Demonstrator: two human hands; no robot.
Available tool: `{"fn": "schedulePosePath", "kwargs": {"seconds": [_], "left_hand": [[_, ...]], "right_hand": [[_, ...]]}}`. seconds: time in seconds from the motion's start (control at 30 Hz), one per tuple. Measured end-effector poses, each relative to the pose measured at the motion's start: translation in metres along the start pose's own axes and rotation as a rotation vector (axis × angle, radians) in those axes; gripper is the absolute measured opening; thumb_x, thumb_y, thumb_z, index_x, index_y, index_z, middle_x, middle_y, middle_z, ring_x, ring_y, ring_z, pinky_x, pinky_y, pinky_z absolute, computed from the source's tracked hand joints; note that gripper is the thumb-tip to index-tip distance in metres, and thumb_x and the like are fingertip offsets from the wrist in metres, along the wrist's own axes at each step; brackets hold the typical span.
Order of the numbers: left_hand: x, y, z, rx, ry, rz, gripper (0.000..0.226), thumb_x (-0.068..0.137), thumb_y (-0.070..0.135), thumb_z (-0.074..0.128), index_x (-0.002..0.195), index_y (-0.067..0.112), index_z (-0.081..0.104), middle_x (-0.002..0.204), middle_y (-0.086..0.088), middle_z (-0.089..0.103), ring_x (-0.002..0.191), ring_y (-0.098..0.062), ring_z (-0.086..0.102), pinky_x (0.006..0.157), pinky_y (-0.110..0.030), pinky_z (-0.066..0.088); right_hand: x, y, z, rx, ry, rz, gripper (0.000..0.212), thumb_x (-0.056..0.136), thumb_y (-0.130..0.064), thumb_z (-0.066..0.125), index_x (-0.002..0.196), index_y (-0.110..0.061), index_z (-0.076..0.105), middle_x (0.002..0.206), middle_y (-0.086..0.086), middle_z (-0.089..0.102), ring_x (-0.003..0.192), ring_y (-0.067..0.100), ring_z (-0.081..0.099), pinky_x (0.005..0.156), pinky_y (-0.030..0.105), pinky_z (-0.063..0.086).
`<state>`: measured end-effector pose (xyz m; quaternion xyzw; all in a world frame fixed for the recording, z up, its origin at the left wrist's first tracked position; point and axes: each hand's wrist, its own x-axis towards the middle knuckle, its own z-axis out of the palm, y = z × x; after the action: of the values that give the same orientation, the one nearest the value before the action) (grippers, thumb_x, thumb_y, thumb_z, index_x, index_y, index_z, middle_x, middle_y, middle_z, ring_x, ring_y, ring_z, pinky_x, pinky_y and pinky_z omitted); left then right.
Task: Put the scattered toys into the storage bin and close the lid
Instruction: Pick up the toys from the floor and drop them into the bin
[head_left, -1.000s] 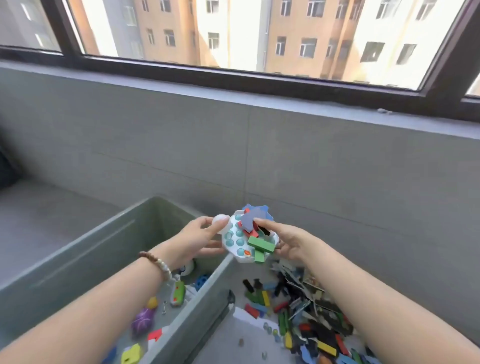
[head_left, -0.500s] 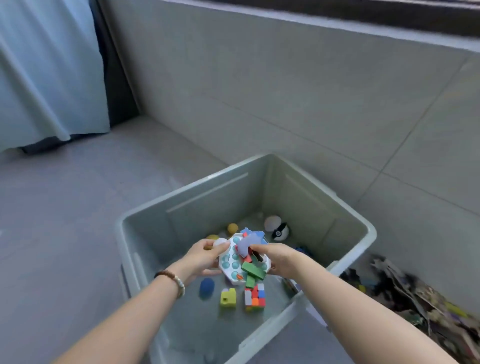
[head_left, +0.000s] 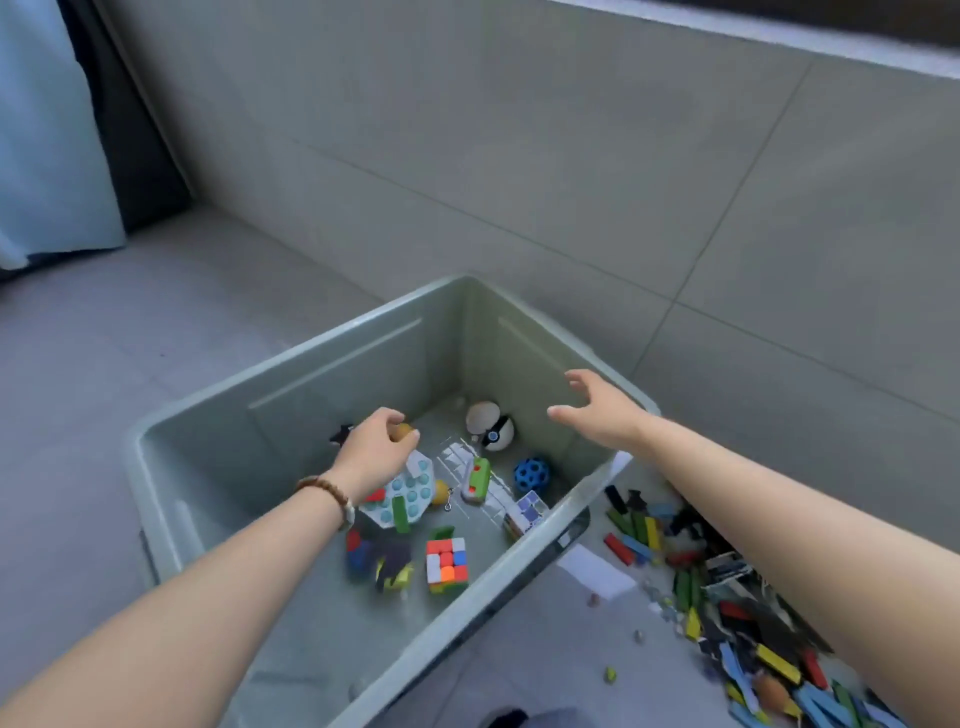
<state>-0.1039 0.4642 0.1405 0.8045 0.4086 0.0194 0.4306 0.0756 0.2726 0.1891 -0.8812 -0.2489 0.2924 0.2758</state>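
The grey-green storage bin (head_left: 311, 348) stands open on the floor. Inside lie a white bubble-pop toy (head_left: 410, 491) with a green block on it, a colour cube (head_left: 447, 564), a black-and-white ball (head_left: 493, 428), a blue holed ball (head_left: 532, 473) and several small pieces. My left hand (head_left: 371, 452) hovers over the pop toy with fingers loosely curled and holds nothing. Spread and empty, my right hand (head_left: 597, 410) hangs over the bin's right side. A heap of scattered coloured blocks and cards (head_left: 727, 613) lies on the floor right of the bin.
A tiled grey wall (head_left: 571, 182) rises right behind the bin and the heap. A pale blue curtain (head_left: 47, 130) hangs at the far left. Grey floor tiles (head_left: 130, 338) stretch left of the bin. A white card (head_left: 597, 571) lies beside the bin's right edge.
Both hands carried the pop toy loaded with blocks from the heap over the bin and let it go. It now lies in the bin; both hands are empty.
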Motion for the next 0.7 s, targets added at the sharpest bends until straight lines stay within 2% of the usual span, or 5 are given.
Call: {"fn": "schedulePosePath", "kwargs": {"seconds": [0.13,0.33,0.53,0.7], "left_hand": [[-0.007,0.075,0.025,0.090,-0.094,0.186,0.035,0.092,0.028,0.055,0.124,0.013,0.053,0.126,-0.006,0.058,0.114,-0.020,0.055,0.096,-0.028,0.042],[-0.034,0.158,0.107,0.253,-0.150,0.425,0.038,0.094,0.030,0.052,0.129,0.015,0.050,0.133,-0.002,0.054,0.121,-0.019,0.050,0.098,-0.029,0.040],[-0.054,0.205,0.205,0.550,-0.250,0.642,0.044,0.095,0.034,0.048,0.135,0.017,0.044,0.135,-0.004,0.050,0.125,-0.022,0.045,0.100,-0.036,0.041],[-0.048,0.203,0.290,0.788,-0.319,0.723,0.044,0.095,0.037,0.045,0.136,0.018,0.043,0.136,-0.006,0.049,0.125,-0.025,0.043,0.099,-0.036,0.038]], "right_hand": [[-0.030,0.035,-0.081,-0.022,0.157,-0.018,0.064,0.088,-0.031,0.062,0.143,-0.017,0.032,0.149,0.003,0.037,0.136,0.020,0.036,0.110,0.032,0.030],[-0.083,0.131,-0.148,-0.055,0.226,0.129,0.066,0.088,-0.029,0.063,0.144,-0.013,0.031,0.150,0.006,0.034,0.138,0.021,0.034,0.111,0.030,0.027],[-0.130,0.251,-0.157,-0.012,0.211,0.312,0.068,0.089,-0.032,0.062,0.145,-0.012,0.029,0.153,0.005,0.030,0.140,0.023,0.029,0.111,0.031,0.025],[-0.142,0.337,-0.139,0.091,0.208,0.457,0.070,0.086,-0.033,0.066,0.143,-0.011,0.032,0.151,0.007,0.033,0.138,0.024,0.033,0.109,0.030,0.029]]}}
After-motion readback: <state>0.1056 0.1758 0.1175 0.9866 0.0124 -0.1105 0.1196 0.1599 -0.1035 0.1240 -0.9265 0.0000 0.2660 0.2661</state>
